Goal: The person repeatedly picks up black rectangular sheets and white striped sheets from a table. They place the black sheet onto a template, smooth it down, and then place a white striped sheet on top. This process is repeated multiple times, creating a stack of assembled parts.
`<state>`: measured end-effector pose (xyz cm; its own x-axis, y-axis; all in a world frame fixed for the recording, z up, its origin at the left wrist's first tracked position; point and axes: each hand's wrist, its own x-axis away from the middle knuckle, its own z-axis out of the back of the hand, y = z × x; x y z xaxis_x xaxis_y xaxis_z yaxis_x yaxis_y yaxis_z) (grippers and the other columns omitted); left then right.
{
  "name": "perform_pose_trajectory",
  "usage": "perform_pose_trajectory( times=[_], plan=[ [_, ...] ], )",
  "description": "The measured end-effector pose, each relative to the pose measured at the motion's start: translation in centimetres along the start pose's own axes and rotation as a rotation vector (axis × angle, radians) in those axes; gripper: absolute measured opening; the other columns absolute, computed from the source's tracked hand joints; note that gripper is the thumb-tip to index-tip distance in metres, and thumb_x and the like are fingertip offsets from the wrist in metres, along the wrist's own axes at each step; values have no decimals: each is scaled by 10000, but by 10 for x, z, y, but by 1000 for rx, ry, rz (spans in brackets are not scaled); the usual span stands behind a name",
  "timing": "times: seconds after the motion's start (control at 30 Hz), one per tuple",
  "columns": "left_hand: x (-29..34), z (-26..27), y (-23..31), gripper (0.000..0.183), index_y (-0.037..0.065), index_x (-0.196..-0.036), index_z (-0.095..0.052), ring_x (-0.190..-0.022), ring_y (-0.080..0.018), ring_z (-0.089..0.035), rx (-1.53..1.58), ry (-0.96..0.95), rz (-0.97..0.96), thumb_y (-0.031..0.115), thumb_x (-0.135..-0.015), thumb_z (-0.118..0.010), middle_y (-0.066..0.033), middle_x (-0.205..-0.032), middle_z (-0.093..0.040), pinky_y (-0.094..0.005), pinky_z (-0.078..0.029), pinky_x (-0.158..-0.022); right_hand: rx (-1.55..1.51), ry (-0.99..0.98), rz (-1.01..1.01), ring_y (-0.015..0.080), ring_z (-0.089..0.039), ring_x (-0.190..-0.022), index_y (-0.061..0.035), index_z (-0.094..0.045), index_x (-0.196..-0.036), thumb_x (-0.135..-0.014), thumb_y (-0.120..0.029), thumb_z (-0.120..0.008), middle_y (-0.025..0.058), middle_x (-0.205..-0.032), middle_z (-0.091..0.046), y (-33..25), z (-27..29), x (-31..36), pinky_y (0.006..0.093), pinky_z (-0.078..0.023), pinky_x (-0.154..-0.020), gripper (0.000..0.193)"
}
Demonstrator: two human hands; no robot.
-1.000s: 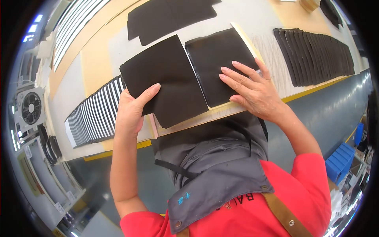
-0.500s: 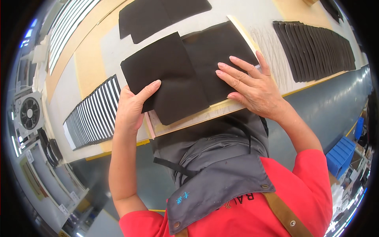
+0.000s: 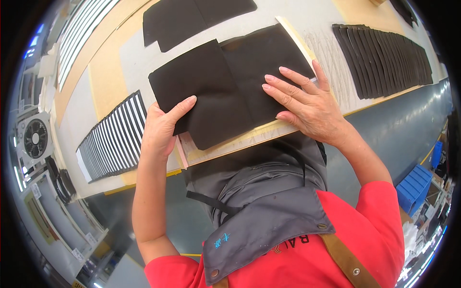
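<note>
Two dark sheet pieces lie partly overlapped at the table's near edge. My left hand grips the notched left piece, its thumb on top and its fingers hidden beneath. On the right piece my right hand lies flat, fingers spread, close to a pale straight strip along that piece's right side. The left piece's edge rests over the right piece. I cannot tell the material for sure; it looks like smooth black leather or sheet fabric.
A fanned row of black-and-white striped pieces lies on the left of the table. More dark pieces lie beyond, and a fanned row of black pieces at right. A fan stands far left; blue bins stand lower right.
The left piece has shifted slightly right and turned a little, its lower corner now higher and nearer the right piece. My right hand has stayed in place.
</note>
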<state>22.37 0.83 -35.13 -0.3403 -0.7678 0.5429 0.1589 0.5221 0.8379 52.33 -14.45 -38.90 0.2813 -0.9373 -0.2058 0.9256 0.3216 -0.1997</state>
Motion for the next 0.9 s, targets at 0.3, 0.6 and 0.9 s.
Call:
perform_pose_trajectory(
  times=[0.3, 0.6, 0.9],
  plan=[
    [-2, 0, -1, 415, -59, -1259, -680, -1046, -201, -723, -25, 15, 24, 119, -918, -837, -136, -1175, -745, -341, -587, -937, 6, 11, -21, 172, -463, -1484, -230, -614, -1497, -922, -454, -747, -100, -1550, -576, 0, -2, 0, 589, -107, -1316, 631],
    [-4, 2, -1, 430, -54, -1271, -672, -1053, -201, -720, -20, 3, 30, 116, -913, -841, -134, -1181, -742, -343, -585, -940, -4, -2, 1, 224, -459, -1504, -177, -602, -1510, -1026, -474, -583, -32, -1559, -584, 0, 0, 0, 572, -62, -1320, 568],
    [-5, 1, 0, 437, -51, -1290, -662, -1067, -205, -720, -22, 4, 41, 98, -916, -832, -135, -1204, -737, -346, -586, -946, -8, 8, 3, 235, -461, -1499, -168, -611, -1505, -1007, -453, -630, -29, -1551, -594, 0, 0, 0, 588, -85, -1313, 574]
  ],
)
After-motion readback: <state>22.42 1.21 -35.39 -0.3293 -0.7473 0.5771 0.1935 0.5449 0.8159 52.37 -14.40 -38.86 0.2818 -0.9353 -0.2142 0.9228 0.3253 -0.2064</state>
